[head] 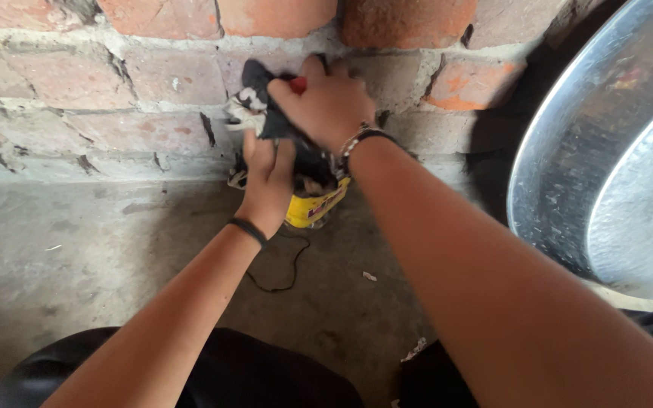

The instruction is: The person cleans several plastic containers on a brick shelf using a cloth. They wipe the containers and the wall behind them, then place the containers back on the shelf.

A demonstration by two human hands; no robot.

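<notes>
Dark cloth [307,155], black with pale patches, sits bunched over the top of a yellow container [313,208], and I take that container as my landmark for everything else. I see my left hand [267,181] just to the left of the container, its grip closed around the lower part of the cloth, with a dark band [249,230] at the wrist. My right hand [328,102] is above the container, its grip pinched shut on the upper bunch of the same cloth; a small red bit shows near its thumb, too little for me to tell what it is. Beaded bracelets [362,140] circle that wrist.

The container stands on the concrete floor [77,257], close against the brick wall [137,83] behind it. A thin black cord [285,276] lies looped on the floor just in front of the container. Well off to the right of the container, a large metal basin [606,174] leans on its edge. Nearer to me than the container, dark clothing [251,374] covers my knees.
</notes>
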